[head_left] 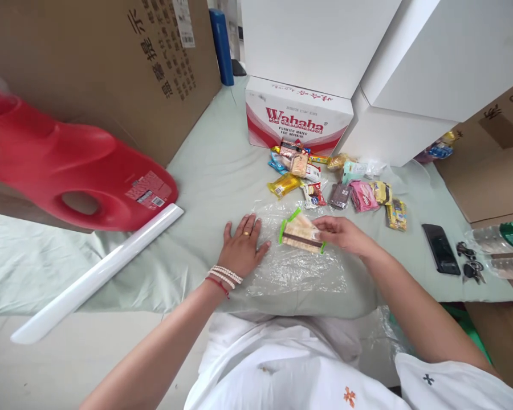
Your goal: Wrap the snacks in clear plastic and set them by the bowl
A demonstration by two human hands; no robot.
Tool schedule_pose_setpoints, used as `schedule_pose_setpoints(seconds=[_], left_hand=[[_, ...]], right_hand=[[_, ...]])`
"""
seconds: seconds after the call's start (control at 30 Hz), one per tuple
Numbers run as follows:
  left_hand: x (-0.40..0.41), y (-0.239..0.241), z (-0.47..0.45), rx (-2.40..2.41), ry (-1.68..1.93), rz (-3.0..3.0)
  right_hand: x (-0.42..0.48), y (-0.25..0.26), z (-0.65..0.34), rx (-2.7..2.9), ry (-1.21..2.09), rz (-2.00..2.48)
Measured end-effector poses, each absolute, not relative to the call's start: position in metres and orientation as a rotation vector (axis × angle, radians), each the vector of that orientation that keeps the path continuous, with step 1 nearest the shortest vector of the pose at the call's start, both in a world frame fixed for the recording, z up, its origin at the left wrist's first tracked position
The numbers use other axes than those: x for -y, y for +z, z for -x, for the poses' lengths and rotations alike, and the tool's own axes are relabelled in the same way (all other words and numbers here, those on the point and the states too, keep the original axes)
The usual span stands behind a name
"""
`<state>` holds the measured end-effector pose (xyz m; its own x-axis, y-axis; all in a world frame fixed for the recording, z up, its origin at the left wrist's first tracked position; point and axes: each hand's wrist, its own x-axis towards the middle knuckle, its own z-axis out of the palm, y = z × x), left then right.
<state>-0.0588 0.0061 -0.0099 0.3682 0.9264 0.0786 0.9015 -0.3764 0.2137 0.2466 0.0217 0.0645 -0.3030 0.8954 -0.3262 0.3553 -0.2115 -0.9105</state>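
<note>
On the worktop point(209, 162), my left fingers point(249, 224) are lying apart; my right fingers point(327, 223) are clamping an apparent wrapped sandwich point(300, 232).

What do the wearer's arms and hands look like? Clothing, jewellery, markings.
Left hand: plain gold-coloured ring, white beaded strands and a thin red cord at the wrist. Right hand: no jewellery visible. Forearms uncovered. White right sleeve with a small dark flower-like motif.
</note>
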Motion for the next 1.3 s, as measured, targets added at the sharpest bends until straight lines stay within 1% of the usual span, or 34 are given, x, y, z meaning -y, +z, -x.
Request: schedule_pose_setpoints(seconds=[0.07, 0.17, 0.23, 0.37, 0.5, 0.57, 0.67, 0.73, 0.83, 1.0, 1.13, 1.3], left_hand=[[-0.006, -0.011, 0.059, -1.676, 0.28, -2.485], [-0.007, -0.012, 0.059, -1.677, 0.273, -2.484], [-0.007, -0.012, 0.059, -1.676, 0.269, -2.487], [-0.006, -0.012, 0.058, -1.687, 0.266, -2.486], [-0.006, -0.012, 0.058, -1.684, 0.269, -2.481], [-0.006, -0.011, 0.058, -1.678, 0.273, -2.481], [-0.007, -0.011, 0.058, -1.677, 0.274, -2.481], [-0.007, -0.011, 0.058, -1.682, 0.268, -2.48], [-0.006, -0.011, 0.058, -1.686, 0.255, -2.477], [-0.006, -0.012, 0.058, -1.678, 0.279, -2.489], [-0.007, -0.013, 0.059, -1.683, 0.279, -2.487], [-0.006, -0.011, 0.058, -1.673, 0.282, -2.485]], right_hand=[[-0.019, 0.054, -0.235, 1.7, 1.434, 1.576], [-0.023, 0.045, -0.228, 1.886, 1.075, 1.724], [-0.027, 0.042, -0.229, 1.95, 0.906, 1.74], [-0.033, 0.038, -0.243, 1.865, 0.865, 1.734], [-0.031, 0.045, -0.253, 1.717, 0.703, 1.732], [-0.026, 0.052, -0.249, 1.789, 0.799, 1.605], [-0.021, 0.058, -0.231, 2.058, 0.966, 1.38], [-0.021, 0.055, -0.218, 2.235, 0.888, 1.357], [-0.025, 0.047, -0.205, 2.381, 0.726, 1.473], [-0.027, 0.04, -0.207, 2.368, 0.753, 1.513], [-0.021, 0.046, -0.208, 2.336, 0.691, 1.466], [-0.009, 0.05, -0.202, 2.364, 0.366, 1.4]])
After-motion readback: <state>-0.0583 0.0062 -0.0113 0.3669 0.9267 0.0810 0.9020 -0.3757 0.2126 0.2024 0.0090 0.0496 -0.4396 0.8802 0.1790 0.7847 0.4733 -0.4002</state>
